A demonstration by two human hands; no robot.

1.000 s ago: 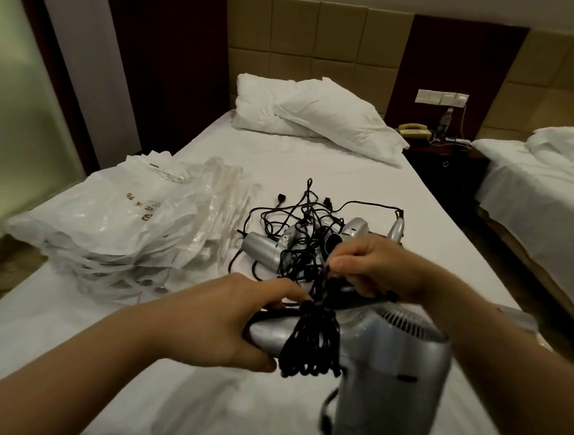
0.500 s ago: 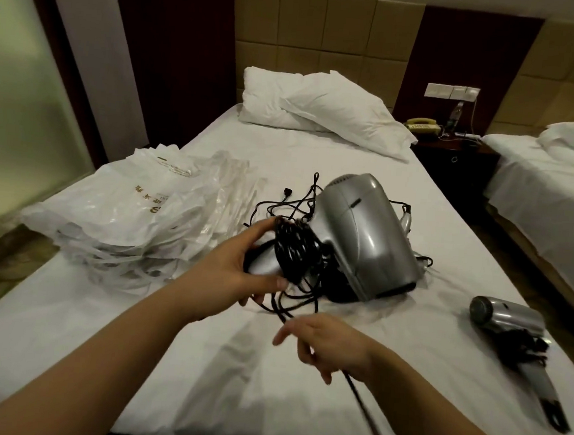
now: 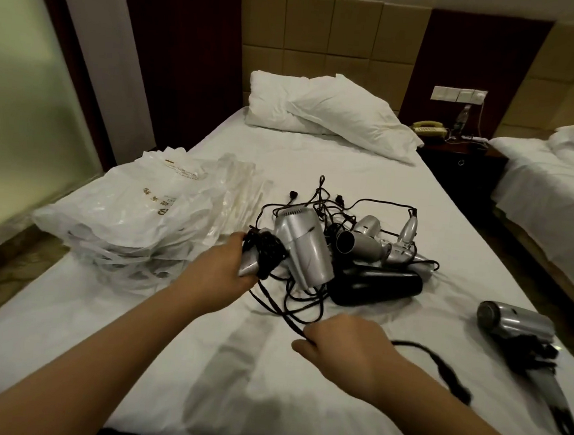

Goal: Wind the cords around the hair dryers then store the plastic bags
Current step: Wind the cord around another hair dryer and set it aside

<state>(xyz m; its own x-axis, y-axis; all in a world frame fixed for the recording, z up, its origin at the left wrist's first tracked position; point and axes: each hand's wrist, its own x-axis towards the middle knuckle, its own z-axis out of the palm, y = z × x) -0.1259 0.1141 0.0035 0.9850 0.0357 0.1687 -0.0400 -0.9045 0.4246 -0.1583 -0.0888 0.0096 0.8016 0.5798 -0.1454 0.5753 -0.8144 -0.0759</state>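
A hotel room with two white beds; everything lies on the near bed (image 3: 316, 171), pillows at its head. The left hand (image 3: 221, 274) grips the handle of a silver dryer (image 3: 302, 246), fingers curled round it over a bundle of black cord already wound there. The right hand (image 3: 348, 342) pinches the loose tail of that cord (image 3: 271, 305) low over the sheet, its plug end trailing off to the right. So this dryer looks partly wound, with its tail left to finish. One wound dryer (image 3: 517, 324) lies apart at the right, seemingly done. Behind the held one sits a pile (image 3: 378, 255) of several dryers in tangled cords, not yet started. The bags (image 3: 134, 219) lie heaped at the left, unstored. My judgement: early on, most still ahead.
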